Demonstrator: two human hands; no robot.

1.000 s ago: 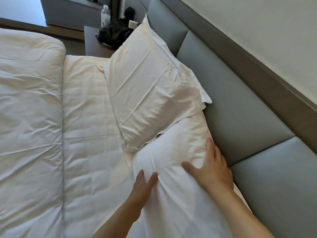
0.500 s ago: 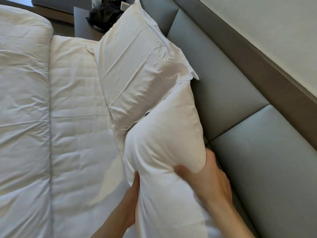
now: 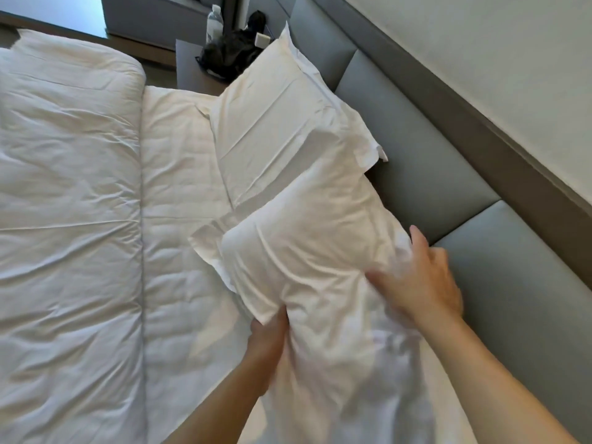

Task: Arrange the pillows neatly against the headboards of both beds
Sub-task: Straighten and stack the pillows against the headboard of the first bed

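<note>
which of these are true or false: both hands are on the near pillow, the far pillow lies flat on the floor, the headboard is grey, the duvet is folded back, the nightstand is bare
1. Both hands hold the near pillow. True: left hand under its edge, right hand on top.
2. The far pillow lies on the floor. False: it leans on the headboard.
3. The headboard is grey. True.
4. The duvet is folded back. True.
5. The nightstand is bare. False: a black bag and a bottle sit there.

pale wall point(image 3: 480, 36) above a brown ledge point(image 3: 499, 136); grey nightstand point(image 3: 189, 70) holds a dark bag point(image 3: 229, 54).
</note>
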